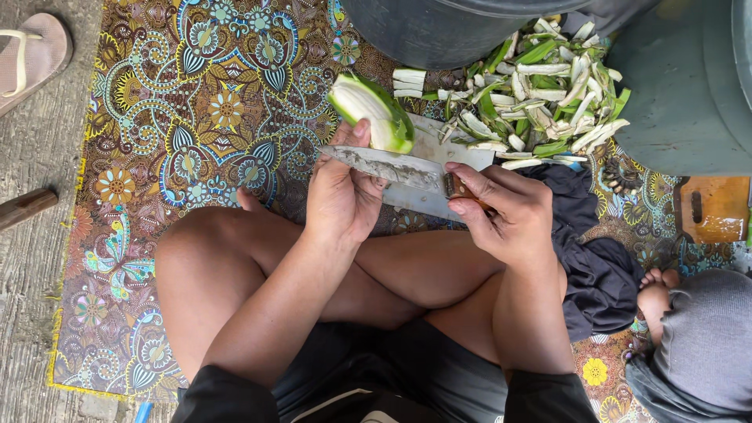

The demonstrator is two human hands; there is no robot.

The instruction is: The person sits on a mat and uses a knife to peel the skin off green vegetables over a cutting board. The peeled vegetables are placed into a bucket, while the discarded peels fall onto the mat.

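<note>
Two hands: left hand (341,192) holds one fruit (372,112), right hand (505,207) one knife (392,167).

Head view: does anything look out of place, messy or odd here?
The knife blade is smeared with pale residue along its flat. Green and white peelings lie heaped on the patterned mat by a dark tub. The left hand holds a half-peeled green fruit; the right hand holds the knife handle. Otherwise nothing stands out.
</note>
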